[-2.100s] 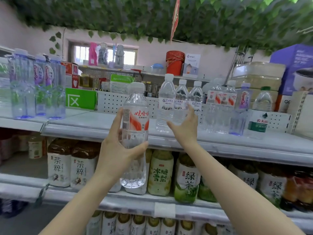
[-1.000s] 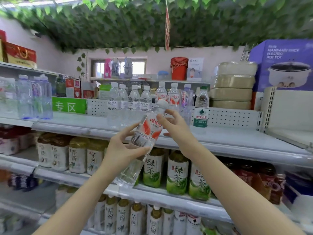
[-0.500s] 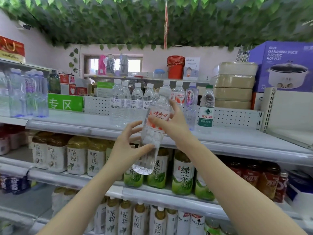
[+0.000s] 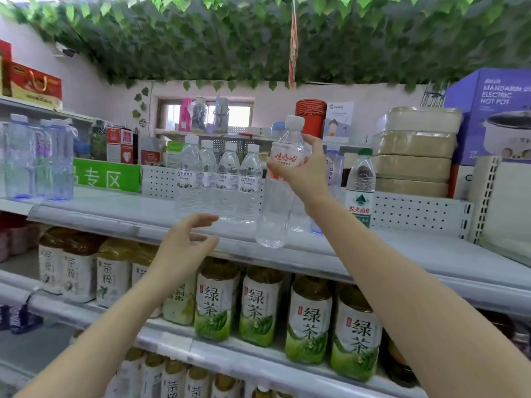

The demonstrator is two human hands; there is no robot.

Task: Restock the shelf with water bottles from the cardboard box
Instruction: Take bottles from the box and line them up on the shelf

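Through the head camera, your right hand grips the water bottle at its labelled shoulder, fingers curled round it. The bottle hangs slightly tilted, its base just above the front edge of the shelf. It probably feels weighty, with a thin, slick wall that gives when squeezed, so the stiffer part near the cap is the surer hold. Your left hand is spread and empty, below and left of the bottle.
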